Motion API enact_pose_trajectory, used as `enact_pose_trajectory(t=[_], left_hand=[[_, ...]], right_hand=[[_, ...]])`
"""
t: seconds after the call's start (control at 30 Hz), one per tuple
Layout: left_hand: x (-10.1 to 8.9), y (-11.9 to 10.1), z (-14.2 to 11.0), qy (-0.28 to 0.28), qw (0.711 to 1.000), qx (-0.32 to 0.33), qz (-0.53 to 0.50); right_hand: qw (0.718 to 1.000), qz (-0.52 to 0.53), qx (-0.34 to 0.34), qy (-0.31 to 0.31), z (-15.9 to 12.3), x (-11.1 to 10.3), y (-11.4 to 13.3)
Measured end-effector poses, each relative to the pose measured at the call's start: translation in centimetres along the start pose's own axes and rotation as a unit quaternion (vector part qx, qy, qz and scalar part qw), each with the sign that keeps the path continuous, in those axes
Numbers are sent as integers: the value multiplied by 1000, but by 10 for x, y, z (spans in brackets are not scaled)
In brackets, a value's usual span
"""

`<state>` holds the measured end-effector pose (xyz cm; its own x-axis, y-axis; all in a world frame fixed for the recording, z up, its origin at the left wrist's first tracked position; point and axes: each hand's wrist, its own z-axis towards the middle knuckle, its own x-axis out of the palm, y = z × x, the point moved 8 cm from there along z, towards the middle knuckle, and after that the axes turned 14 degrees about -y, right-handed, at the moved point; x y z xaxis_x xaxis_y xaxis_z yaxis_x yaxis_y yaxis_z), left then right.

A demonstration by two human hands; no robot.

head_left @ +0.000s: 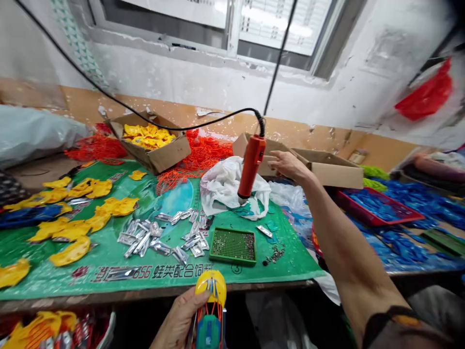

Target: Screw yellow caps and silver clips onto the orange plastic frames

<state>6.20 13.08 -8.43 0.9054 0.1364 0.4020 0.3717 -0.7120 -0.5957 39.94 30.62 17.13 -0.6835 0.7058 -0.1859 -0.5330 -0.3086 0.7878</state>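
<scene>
Left hand [179, 317]: closed, with a yellow-and-teal plastic piece strung with orange cords [214, 296] pinched under the thumb. The piece is held low, in front of the near table edge, with its yellow rounded end pointed toward the table. The lower end is cut off by the frame.

Right hand [289, 166]: stretched forward, half open, fingers loosely bent. Nothing is seen in it; contact with the open brown cardboard box [264, 168] behind it cannot be told.

Handling, judged by look: the piece is probably light and stiff in its shell, smooth enough to slide in damp fingers. The cords look slack-prone and could be snagged. It is best gripped by the sides of the shell, with the cords kept clear of the thumb.

A red-orange cylindrical power tool [250, 167] is hung upright, slightly tilted, from a black cable [145, 118], just left of the right hand. Some weight is to be expected, and some swing; the barrel is best grasped around its middle. Its tip is seen against a crumpled white plastic bag [223, 182]; touching or not cannot be told.

Small metal bits are gathered in a shallow green plastic tray [232, 261]; easily spilled if tipped.
</scene>
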Motion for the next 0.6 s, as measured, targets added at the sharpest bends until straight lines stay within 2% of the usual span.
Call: enact_pose_trajectory(t=[0.1,0.2,0.37,0.5,0.6], left_hand=[[-4,0,5,3,1000,4,0],[-3,2,9,19,1000,-5,11],[3,11,10,23,999,-23,7],[1,15,7,19,1000,-22,6],[-1,15,6,22,999,-25,8]], right_hand=[[999,21,35,6,-31,4,-16],[995,88,42,-5,-55,8,-19],[969,217,45,109,-74,63,14],[955,254,130,84,-81,84,26],[937,267,191,117,-97,91,32]])
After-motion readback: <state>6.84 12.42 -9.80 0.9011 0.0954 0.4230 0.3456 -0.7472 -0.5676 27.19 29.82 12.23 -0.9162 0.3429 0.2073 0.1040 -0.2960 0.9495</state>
